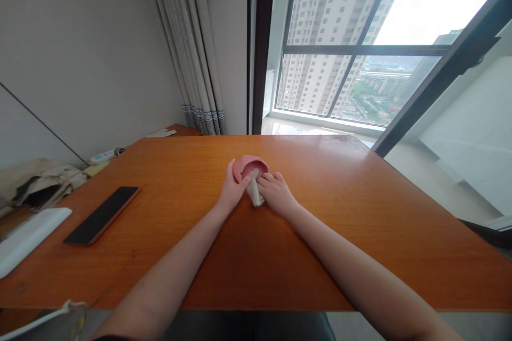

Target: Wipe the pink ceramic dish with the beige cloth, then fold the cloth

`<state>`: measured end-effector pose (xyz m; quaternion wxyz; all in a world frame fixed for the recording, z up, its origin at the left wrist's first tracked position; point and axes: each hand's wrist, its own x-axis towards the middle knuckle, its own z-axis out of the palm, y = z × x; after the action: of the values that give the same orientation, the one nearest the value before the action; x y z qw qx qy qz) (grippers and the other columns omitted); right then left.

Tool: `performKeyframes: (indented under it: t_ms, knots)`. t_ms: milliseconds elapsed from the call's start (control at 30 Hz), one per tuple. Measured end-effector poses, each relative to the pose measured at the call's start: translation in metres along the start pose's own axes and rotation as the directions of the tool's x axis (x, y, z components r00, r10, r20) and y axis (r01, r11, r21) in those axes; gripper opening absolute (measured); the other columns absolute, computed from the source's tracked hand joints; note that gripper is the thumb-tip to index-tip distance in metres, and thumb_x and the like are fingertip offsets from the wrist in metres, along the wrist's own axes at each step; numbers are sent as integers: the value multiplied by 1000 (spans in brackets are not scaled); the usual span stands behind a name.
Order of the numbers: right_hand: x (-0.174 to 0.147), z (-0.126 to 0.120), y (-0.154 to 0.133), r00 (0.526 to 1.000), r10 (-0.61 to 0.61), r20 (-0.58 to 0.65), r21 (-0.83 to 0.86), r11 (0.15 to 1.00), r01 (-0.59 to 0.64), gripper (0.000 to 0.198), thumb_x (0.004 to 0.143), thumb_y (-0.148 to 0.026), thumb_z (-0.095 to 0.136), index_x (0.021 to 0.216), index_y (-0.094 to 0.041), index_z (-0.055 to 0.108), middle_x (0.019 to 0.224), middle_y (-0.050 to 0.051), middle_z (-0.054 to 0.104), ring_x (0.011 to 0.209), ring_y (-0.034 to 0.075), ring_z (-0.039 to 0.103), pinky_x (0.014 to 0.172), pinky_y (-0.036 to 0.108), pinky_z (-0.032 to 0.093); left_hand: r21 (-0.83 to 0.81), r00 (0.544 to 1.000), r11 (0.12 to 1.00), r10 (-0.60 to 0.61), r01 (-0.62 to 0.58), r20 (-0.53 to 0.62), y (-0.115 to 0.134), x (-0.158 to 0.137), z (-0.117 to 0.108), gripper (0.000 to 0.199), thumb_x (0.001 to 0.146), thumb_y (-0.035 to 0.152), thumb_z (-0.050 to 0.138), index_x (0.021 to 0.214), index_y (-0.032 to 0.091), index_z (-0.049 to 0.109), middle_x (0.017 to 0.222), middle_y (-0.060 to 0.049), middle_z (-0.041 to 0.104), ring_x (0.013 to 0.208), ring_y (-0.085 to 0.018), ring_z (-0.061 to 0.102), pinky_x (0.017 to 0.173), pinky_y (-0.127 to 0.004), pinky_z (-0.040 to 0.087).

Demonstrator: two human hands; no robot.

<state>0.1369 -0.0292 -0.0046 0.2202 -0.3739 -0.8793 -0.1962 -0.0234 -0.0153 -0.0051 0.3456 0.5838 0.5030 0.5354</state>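
Observation:
A small pink bowl-like object (249, 160) is tipped toward me over the middle of the wooden table, its hollow side facing me. My left hand (232, 189) is closed on its left side, with the thumb across the near rim. A whitish cloth (255, 195) reaches into the hollow and hangs down between my hands. My right hand (277, 194) has its fingers bent onto the cloth at the lower right of the pink piece; their tips are partly hidden.
On the left of the wooden table (180, 165) lies a dark phone-like device (103, 216), beside a white elongated object (34, 237). A power strip (104, 156) and crumpled fabric (48, 176) are beyond the left edge. A curtain (192, 48) and large window stand behind.

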Motion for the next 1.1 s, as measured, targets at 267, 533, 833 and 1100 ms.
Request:
performKeyframes:
  t_ms: [267,533,833,1100]
  knots:
    - [1,-5,0,1000,15,-10,31,999,-14,15,91,-21,48,93,-19,62,95,6,63,89,18,46,76,33,28,139,986,978,150,-158,66,15,3,-11,40,80,35,54,117,19,50,118,-9,58,113,-24,53,101,-39,37]
    - [0,-2,-5,998,5,-58,18,1000,-4,12,89,-20,51,89,-18,64,87,5,62,88,19,45,73,33,27,-66,991,997,-43,35,-129,13,-8,10,54,76,38,59,121,16,40,114,-10,57,104,-20,57,92,-34,44]
    - [0,-4,1,997,-70,44,17,997,70,15,90,-20,48,91,-19,63,88,6,63,87,19,47,73,33,28,80,999,996,20,-23,37,12,6,-17,65,73,40,63,130,20,38,122,-11,54,114,-25,52,100,-39,37]
    - [-1,-8,3,998,-32,46,83,996,28,14,90,-22,49,93,-19,63,95,6,64,90,18,48,76,33,30,10,995,995,99,-99,12,9,-5,1,51,79,28,52,128,19,38,126,-10,52,118,-22,49,102,-37,36]
